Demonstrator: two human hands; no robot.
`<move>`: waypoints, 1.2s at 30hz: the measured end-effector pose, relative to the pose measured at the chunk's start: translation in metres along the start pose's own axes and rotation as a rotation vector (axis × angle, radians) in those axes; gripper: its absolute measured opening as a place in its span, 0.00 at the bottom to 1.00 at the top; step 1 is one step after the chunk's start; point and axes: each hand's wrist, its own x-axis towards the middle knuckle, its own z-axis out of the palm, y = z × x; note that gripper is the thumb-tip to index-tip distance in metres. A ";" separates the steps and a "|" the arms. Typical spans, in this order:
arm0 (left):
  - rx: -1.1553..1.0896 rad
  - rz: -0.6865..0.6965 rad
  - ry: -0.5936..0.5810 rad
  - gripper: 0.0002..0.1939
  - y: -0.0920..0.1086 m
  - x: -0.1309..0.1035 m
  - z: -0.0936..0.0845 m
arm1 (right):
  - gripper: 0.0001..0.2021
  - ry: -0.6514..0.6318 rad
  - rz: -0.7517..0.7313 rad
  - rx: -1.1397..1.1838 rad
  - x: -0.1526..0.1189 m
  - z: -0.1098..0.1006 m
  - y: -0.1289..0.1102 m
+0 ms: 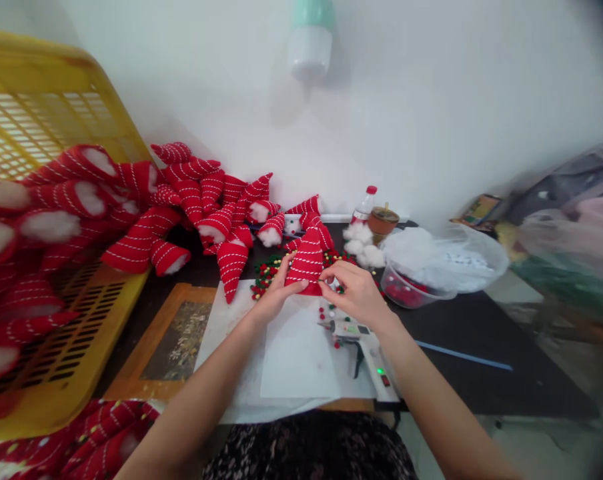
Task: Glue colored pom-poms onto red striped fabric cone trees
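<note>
A red cone-shaped hat with white stitched stripes [306, 260] stands point up between my hands, over white paper [299, 353]. My left hand [277, 291] grips its left side, the thumb across the lower edge. At the lower right edge, my right hand [350, 285] has thumb and index finger pinched together; whatever is between them is too small to make out. Small red, green and yellow pompoms [266, 272] lie around the hat. Just below my right hand rests a white glue gun [369, 347] with a green light.
A yellow crate [126, 320] full of stuffed red cones stands at the left, and more cones [231, 263] are piled behind. Cotton balls [370, 256], a bottle [364, 205] and a plastic tub [406, 293] sit back right. A blue stick [464, 355] lies on the right.
</note>
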 end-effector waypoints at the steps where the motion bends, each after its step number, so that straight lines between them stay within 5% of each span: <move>1: -0.010 -0.007 0.006 0.47 0.000 0.000 0.000 | 0.04 0.013 0.045 0.050 0.000 -0.001 0.000; 7: -0.057 -0.031 0.014 0.49 -0.004 0.001 -0.002 | 0.02 0.158 0.379 0.390 0.000 -0.001 0.002; 11: -0.023 -0.031 0.011 0.48 -0.007 0.001 -0.005 | 0.05 0.235 0.452 0.486 0.002 -0.001 0.000; 17: -0.013 -0.037 0.016 0.47 -0.008 0.000 -0.007 | 0.06 0.334 0.468 0.488 0.004 0.000 0.008; 32: -0.112 -0.095 -0.003 0.55 0.004 -0.003 0.004 | 0.05 0.189 0.356 0.295 0.008 0.008 0.009; 36: -0.102 -0.072 0.014 0.55 0.002 -0.001 0.003 | 0.05 0.304 0.350 0.278 0.005 0.001 0.003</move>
